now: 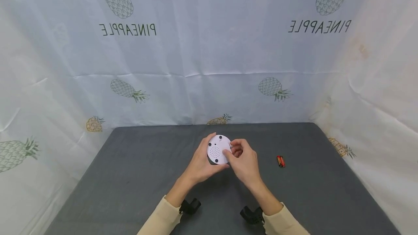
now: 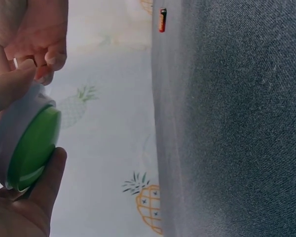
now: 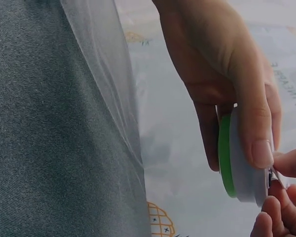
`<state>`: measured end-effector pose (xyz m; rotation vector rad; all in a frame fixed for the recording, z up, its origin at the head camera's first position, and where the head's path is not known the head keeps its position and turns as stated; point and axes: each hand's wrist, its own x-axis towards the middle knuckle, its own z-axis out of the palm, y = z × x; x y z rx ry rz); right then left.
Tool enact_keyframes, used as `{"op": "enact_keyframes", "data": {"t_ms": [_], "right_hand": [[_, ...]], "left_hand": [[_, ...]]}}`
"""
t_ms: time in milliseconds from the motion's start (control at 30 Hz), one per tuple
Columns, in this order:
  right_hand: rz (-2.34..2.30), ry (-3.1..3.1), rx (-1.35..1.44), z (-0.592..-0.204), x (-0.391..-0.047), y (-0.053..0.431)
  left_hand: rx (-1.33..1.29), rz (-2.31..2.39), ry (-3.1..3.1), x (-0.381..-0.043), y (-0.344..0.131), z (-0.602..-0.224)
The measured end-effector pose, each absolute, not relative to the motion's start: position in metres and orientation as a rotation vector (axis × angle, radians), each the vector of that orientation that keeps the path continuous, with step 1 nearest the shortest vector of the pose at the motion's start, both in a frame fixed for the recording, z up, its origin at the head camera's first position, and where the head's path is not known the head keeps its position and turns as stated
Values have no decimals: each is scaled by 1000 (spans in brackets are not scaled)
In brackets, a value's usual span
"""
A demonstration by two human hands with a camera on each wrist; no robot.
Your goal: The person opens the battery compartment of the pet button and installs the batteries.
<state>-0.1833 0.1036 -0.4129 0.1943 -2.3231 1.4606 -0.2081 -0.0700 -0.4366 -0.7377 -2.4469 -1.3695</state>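
A round white buzzer button (image 1: 223, 145) is held up above the table, its underside with small holes and black rubber feet turned toward the head camera. Its green dome (image 2: 35, 145) faces away, plain in the left wrist view. My left hand (image 1: 201, 163) grips the rim, thumb on one side and fingers on the other. At the right edge, my right hand (image 1: 244, 159) has its thumb on the underside and its fingers curled. In the right wrist view it pinches a thin white flap (image 3: 279, 178) beside the underside; how that flap joins the button is hidden.
Two red-and-black batteries (image 1: 281, 161) lie side by side on the dark grey table (image 1: 147, 169), right of my hands. White curtains (image 1: 209, 53) printed with pineapples hang behind the table and at both sides. Black camera mounts (image 1: 191, 206) sit at both wrists.
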Motion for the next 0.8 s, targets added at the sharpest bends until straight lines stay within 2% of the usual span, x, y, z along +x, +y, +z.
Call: {"op": "enact_keyframes", "data": {"t_ms": [300, 800], "right_hand": [[1484, -2242, 291, -414, -187, 109], [1774, -2256, 348, -406, -194, 132]], "left_hand": [[-754, -1381, -2444, -208, -70, -438], [-800, -1360, -2462, -203, -77, -440]]}}
